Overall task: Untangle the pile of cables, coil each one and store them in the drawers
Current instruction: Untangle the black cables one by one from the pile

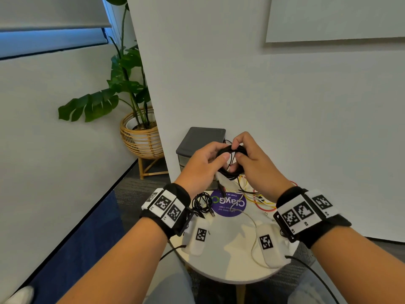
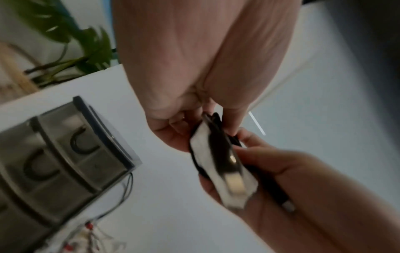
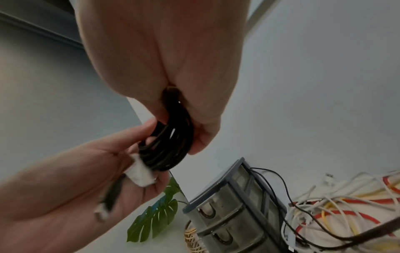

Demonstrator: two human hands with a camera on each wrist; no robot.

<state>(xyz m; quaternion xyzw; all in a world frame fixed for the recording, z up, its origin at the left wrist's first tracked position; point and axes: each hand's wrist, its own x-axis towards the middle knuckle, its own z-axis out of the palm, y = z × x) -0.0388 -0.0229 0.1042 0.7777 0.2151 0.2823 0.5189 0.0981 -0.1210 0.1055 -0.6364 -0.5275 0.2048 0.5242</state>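
A black cable wound into a small coil (image 1: 231, 163) is held in the air over the far side of the round table (image 1: 230, 268). My left hand (image 1: 219, 160) grips the coil's left side, and a white strap (image 3: 141, 172) lies against its fingers. My right hand (image 1: 237, 152) pinches the top of the coil (image 3: 168, 142) between thumb and fingers. A loose plug end (image 3: 103, 203) hangs down across the left palm. The grey drawer unit (image 1: 201, 139) stands just behind the hands with its drawers closed (image 3: 225, 210).
A tangle of red, yellow and white cables (image 1: 260, 199) lies on the table under my right hand. A second black cable (image 1: 201, 204) lies bunched at the table's left, by a purple sticker (image 1: 230, 205). A white wall is close behind. A potted plant (image 1: 140, 128) stands left.
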